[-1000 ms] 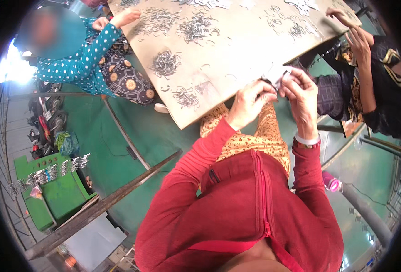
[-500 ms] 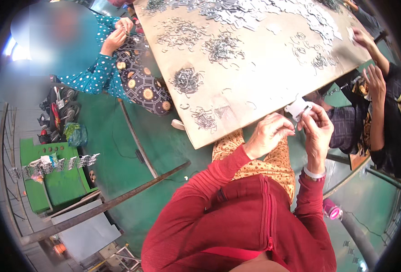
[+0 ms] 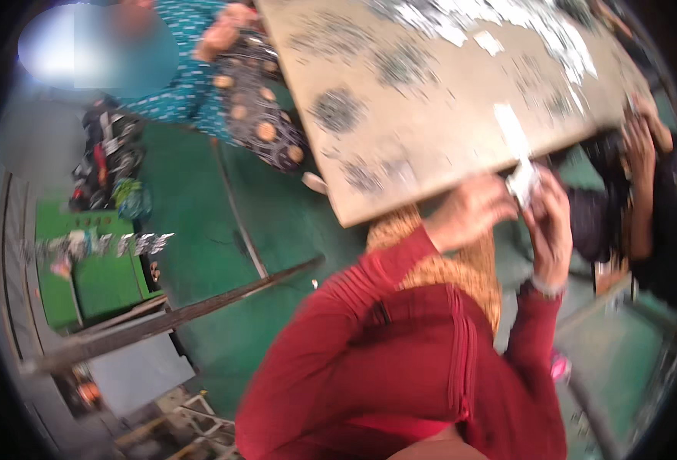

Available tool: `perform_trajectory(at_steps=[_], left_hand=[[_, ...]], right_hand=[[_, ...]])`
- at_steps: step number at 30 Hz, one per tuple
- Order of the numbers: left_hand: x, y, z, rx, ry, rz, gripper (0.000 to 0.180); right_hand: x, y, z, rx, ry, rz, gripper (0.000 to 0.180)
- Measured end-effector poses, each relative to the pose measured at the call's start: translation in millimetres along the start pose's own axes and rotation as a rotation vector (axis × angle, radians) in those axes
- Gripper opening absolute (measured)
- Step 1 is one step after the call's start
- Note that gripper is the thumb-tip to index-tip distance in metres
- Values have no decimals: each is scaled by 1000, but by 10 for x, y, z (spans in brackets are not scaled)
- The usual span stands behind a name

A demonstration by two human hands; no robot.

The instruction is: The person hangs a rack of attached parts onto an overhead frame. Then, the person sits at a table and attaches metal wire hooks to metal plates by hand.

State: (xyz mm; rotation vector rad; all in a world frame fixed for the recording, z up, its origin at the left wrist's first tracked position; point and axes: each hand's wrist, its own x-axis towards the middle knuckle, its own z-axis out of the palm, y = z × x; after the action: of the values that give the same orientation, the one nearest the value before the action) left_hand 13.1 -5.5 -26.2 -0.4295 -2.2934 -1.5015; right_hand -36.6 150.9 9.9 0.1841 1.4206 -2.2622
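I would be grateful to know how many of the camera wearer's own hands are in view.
2: the left hand, close to the pale plate, though blur hides whether it touches; and the right hand, holding that plate. Neither is hidden.

Both arms reach forward here, elbows bent, the two hands meeting just ahead of the body. The left forearm (image 3: 380, 261) slants up and inward, and the left hand (image 3: 472, 213) lies back uppermost, its fingers bent and pointing across to the right; motion blur hides whether they are closed. Over on the other side, the right forearm (image 3: 534, 322) stands steeper, almost straight ahead, with the right wrist (image 3: 549, 282) in line. And the right hand (image 3: 550, 218) is in a firm pinch, thumb opposed to curled fingers, its fingertips just beside the left's.
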Motion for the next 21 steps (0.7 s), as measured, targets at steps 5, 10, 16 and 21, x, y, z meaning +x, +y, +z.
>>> perform_trajectory(at_steps=[5, 10, 16, 21], left_hand=[[-32, -183, 66, -192, 47, -184, 10], [-46, -174, 247, -259, 33, -234, 11], [-97, -85, 147, -184, 10, -372, 10], [-82, -118, 266, -104, 85, -177, 12]], right_hand=[[194, 114, -8, 112, -119, -81, 28], [96, 156, -129, 137, -29, -171, 25], [45, 188, -21, -27, 24, -321, 25], [-169, 197, 27, -616, 83, -753, 17]])
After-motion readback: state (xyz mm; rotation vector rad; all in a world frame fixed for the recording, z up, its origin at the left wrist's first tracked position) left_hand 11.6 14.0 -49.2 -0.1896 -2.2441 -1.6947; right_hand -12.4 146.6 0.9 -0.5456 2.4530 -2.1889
